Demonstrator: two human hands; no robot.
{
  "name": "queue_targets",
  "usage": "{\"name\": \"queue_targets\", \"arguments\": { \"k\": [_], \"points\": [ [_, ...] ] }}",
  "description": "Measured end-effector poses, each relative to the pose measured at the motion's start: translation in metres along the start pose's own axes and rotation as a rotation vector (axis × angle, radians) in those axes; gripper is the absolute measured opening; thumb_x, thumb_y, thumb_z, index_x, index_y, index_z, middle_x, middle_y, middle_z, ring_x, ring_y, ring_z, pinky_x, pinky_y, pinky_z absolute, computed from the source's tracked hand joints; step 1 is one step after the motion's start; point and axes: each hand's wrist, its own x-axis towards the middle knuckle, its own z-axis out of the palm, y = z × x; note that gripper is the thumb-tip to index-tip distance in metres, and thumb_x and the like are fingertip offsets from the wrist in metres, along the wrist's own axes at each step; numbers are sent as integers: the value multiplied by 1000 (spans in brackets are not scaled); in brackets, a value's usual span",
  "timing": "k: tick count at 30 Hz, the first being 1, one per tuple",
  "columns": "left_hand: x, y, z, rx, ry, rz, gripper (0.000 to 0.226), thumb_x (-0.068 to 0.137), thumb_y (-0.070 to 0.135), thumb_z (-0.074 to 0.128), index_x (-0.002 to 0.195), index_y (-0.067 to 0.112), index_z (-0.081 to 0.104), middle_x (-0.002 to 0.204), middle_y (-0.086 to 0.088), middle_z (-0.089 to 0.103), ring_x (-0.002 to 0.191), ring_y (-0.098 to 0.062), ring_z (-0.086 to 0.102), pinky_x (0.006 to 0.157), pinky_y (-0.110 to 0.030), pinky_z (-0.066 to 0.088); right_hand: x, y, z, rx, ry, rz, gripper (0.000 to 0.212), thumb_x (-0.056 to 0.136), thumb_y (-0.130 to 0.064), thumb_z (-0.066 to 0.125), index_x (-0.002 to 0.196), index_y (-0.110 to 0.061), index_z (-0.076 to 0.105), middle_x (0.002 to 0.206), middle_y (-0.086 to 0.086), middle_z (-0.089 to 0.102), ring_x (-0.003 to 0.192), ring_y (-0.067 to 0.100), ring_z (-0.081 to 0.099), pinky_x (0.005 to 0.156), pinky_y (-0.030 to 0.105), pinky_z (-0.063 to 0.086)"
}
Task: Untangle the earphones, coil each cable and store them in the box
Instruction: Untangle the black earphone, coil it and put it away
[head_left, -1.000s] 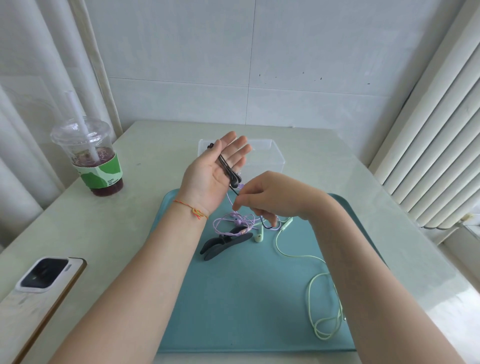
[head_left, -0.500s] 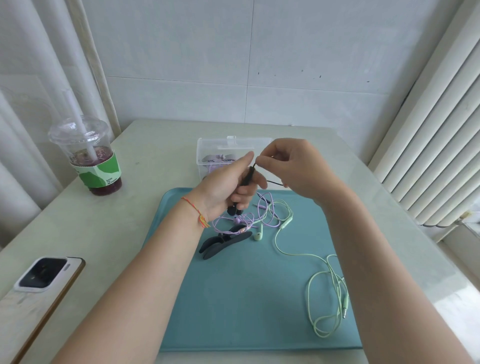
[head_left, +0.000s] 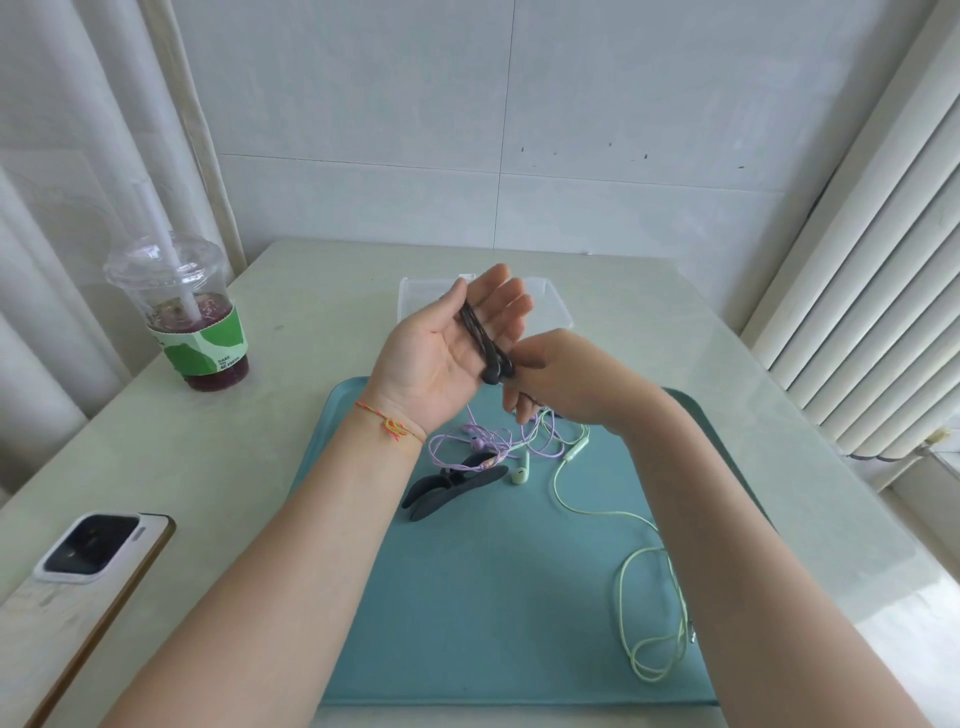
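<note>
The left hand (head_left: 447, 353) is raised palm up, fingers straight, black earphone cable (head_left: 480, 338) wound around them. The right hand (head_left: 561, 382) pinches the cable's lower end beside the earbuds, above the teal tray (head_left: 493, 597).

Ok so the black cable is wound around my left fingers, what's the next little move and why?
Probably bring the right hand up and over the left hand for one more wrap. The black cable already lies in loops across the straight left fingers, and the right hand pinches its loose end just below the palm, so some cable seems left to wind before it can go in the box.
</note>
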Motion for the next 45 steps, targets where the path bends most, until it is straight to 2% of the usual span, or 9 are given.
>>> {"name": "queue_targets", "arguments": {
  "k": [4, 11, 18, 22, 26, 32, 36, 39, 45],
  "points": [
    [4, 0, -4, 37, 50, 90, 35, 105, 25, 32, 116, 6, 60, 118, -10, 68, 118, -26, 61, 105, -33, 45, 1, 2, 1, -68, -81, -7, 20, 94, -23, 56, 95, -14, 74, 78, -2, 75, 71, 11, 69, 71, 25, 50],
    [7, -7, -15, 327, 207, 166, 31, 105, 23, 35, 118, 10, 60, 121, -6, 67, 120, -20, 60, 110, -33, 39, -3, -7, 6, -298, -93, -54, 19, 88, -30, 65, 96, -17, 76, 98, 3, 72, 95, 22, 63, 88, 34, 50],
    [6, -13, -10, 611, 292, 142, 30, 105, 16, 39, 116, 0, 62, 113, -15, 68, 102, -24, 67, 87, -29, 53, -7, -11, -3, -177, 26, -89, 12, 91, -23, 60, 89, -17, 71, 67, -1, 70, 59, 14, 58, 54, 20, 43],
    [10, -13, -12, 509, 298, 222, 29, 105, 18, 37, 112, 8, 63, 111, -9, 70, 107, -21, 66, 99, -33, 48, -13, -16, -5, -179, -80, -99, 13, 91, -24, 60, 90, -21, 73, 58, -7, 60, 55, 16, 62, 57, 17, 46],
    [11, -7, -18, 465, 361, 293, 28, 105, 17, 37, 112, 9, 62, 108, -7, 70, 103, -17, 67, 88, -22, 52, -15, -22, 1, -226, -107, -126, 14, 91, -28, 61, 91, -25, 75, 50, -16, 52, 47, 4, 47, 55, 17, 41],
    [4, -7, -13, 655, 295, 61, 31, 103, 14, 40, 87, 5, 65, 63, -6, 66, 52, -17, 59, 56, -26, 44, -10, -12, -15, -187, 295, -140, 20, 87, -35, 66, 77, -18, 68, 54, -7, 43, 45, 4, 42, 43, 15, 30],
    [0, -6, -7, 754, 114, -196, 47, 104, 36, 34, 82, 6, 63, 52, 0, 36, 42, -13, 30, 47, -25, 29, -4, -2, -22, -78, 475, -150, 13, 86, -28, 69, 75, -20, 67, 50, -8, 42, 44, 3, 39, 45, 14, 30],
    [-6, -3, 1, 734, -20, -349, 51, 92, 54, 40, 74, 11, 62, 52, 4, 18, 44, -12, 12, 43, -23, 22, -2, -1, -21, -16, 461, -175, 12, 89, -24, 65, 79, -18, 68, 50, -7, 39, 43, 6, 35, 44, 14, 28],
    [-8, -2, -2, 588, -138, -386, 36, 95, 35, 49, 64, 18, 55, 46, 10, 20, 37, -3, 17, 39, -18, 23, -4, -7, -13, 190, 411, -233, 19, 96, -19, 54, 80, -16, 65, 53, -1, 37, 52, 14, 33, 51, 25, 30]
  ]
}}
